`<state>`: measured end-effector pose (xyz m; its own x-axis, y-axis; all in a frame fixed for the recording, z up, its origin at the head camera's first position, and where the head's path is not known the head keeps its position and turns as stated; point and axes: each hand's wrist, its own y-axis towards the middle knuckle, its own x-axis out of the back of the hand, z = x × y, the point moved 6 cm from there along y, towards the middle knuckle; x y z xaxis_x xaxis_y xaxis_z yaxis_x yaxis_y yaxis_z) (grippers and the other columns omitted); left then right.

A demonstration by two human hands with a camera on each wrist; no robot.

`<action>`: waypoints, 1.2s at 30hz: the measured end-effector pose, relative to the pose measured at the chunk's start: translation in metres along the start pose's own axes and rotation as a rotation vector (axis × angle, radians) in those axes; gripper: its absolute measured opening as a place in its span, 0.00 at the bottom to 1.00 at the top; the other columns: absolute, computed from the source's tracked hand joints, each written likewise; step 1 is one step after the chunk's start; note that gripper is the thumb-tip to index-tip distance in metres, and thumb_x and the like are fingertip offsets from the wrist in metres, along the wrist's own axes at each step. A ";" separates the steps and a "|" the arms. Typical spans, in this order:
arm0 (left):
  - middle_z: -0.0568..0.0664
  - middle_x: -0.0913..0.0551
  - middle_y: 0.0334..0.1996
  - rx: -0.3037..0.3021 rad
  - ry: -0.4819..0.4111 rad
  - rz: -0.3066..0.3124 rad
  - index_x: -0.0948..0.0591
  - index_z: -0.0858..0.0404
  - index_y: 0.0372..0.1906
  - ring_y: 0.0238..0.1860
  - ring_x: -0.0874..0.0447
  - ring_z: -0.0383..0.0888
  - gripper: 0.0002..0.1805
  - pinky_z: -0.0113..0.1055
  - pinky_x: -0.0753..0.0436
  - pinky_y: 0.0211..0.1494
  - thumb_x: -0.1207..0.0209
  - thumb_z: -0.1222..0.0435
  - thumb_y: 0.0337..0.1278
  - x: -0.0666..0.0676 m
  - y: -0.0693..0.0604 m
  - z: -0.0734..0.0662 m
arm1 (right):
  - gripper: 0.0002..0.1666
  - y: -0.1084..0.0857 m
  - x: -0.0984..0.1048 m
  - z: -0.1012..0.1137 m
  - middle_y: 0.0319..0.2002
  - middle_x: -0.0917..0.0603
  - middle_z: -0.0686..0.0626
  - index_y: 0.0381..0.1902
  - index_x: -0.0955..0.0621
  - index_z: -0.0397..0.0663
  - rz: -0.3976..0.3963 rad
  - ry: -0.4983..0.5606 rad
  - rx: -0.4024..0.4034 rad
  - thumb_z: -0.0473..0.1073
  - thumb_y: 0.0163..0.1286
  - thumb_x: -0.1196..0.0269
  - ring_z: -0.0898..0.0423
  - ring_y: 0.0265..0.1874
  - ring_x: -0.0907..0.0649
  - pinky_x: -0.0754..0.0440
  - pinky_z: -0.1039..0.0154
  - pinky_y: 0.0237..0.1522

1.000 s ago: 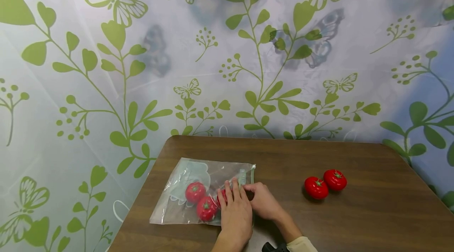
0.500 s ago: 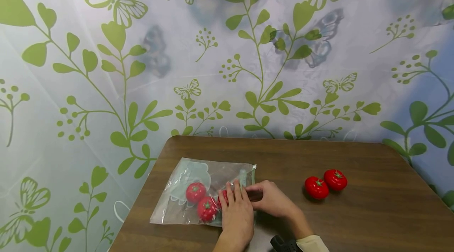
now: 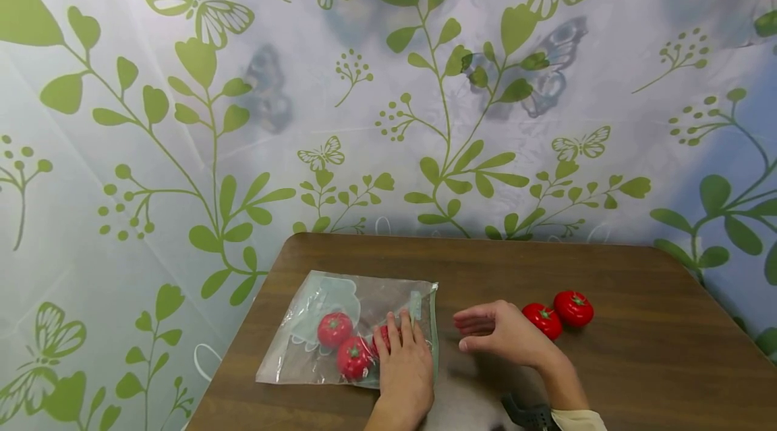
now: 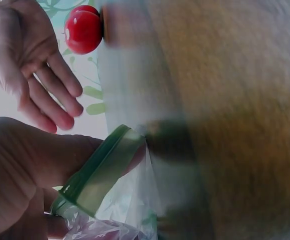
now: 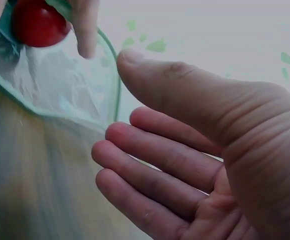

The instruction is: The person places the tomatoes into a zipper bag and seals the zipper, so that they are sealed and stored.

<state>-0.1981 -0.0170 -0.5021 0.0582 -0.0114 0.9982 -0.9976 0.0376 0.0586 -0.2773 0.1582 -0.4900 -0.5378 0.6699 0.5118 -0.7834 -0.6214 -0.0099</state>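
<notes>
bag [image 3: 388,296], see-through with a green rim [image 4: 97,172], lies on the left side of the table [image 3: 643,350], its mouth turned toward my right hand [image 3: 510,333]. three tomatoes are inside it: the far tomato [image 3: 334,330], the near tomato [image 3: 355,357] just beside it, and the covered tomato [image 3: 379,342], partly hidden under my left fingers. a pale print [image 3: 340,293] shows on the bag behind them.

my left hand [image 3: 405,363] holds the bag by its mouth: from above, the fingers lie long and spread over the film, and from the left wrist my thumb passes behind the green rim, its tip showing through. seen from the right wrist, the mouth gapes.

my right hand has hold of nothing. its fingers are loosely extended, lying together, with the thumb well apart from them. it hangs between the bag and two loose tomatoes on the right: the front tomato [image 3: 542,320], partly behind my hand in the head view, and the back tomato [image 3: 573,309], just beyond it. i can't tell whether those two touch.

a black band [image 3: 531,413] and a cream sleeve [image 3: 578,420] are at my right wrist. beyond the table hangs white cloth [image 3: 376,168] with green leaves and butterflies.
</notes>
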 end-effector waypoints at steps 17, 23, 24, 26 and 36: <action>0.63 0.29 0.81 -0.006 0.002 -0.036 0.22 0.66 0.75 0.82 0.34 0.68 0.51 0.69 0.33 0.80 0.15 0.59 0.40 0.003 -0.002 0.003 | 0.33 -0.067 0.051 -0.020 0.62 0.10 0.39 0.69 0.17 0.38 -0.068 0.008 -0.111 0.48 0.73 0.24 0.50 0.58 0.08 0.13 0.70 0.54; 0.63 0.29 0.80 0.000 -0.004 -0.053 0.22 0.67 0.75 0.82 0.33 0.68 0.51 0.70 0.33 0.80 0.15 0.60 0.39 0.004 -0.001 0.004 | 0.34 -0.085 0.066 -0.027 0.63 0.11 0.37 0.71 0.19 0.34 -0.082 0.006 -0.142 0.46 0.74 0.25 0.56 0.57 0.08 0.12 0.70 0.52; 0.63 0.29 0.80 0.002 -0.007 -0.052 0.22 0.67 0.75 0.82 0.33 0.68 0.52 0.70 0.33 0.80 0.15 0.60 0.39 0.004 -0.001 0.004 | 0.33 -0.088 0.069 -0.028 0.62 0.11 0.37 0.71 0.19 0.34 -0.083 -0.002 -0.148 0.46 0.74 0.25 0.56 0.57 0.08 0.11 0.70 0.51; 0.63 0.29 0.81 0.003 -0.011 -0.048 0.23 0.67 0.75 0.82 0.33 0.68 0.52 0.70 0.34 0.81 0.15 0.60 0.39 0.004 -0.001 0.004 | 0.33 -0.096 0.074 -0.032 0.62 0.10 0.37 0.70 0.19 0.35 -0.098 -0.028 -0.174 0.46 0.74 0.25 0.58 0.56 0.08 0.11 0.70 0.50; 0.62 0.28 0.80 0.001 0.001 -0.047 0.22 0.66 0.74 0.82 0.33 0.68 0.52 0.69 0.33 0.81 0.14 0.58 0.38 0.003 0.000 0.002 | 0.34 -0.145 0.101 -0.060 0.61 0.11 0.33 0.71 0.21 0.29 -0.139 -0.114 -0.273 0.47 0.78 0.29 0.71 0.49 0.09 0.10 0.69 0.45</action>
<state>-0.1976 -0.0195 -0.4995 0.1055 -0.0119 0.9943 -0.9937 0.0358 0.1059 -0.2369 0.3406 -0.4884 -0.3938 0.6812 0.6171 -0.9097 -0.3852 -0.1553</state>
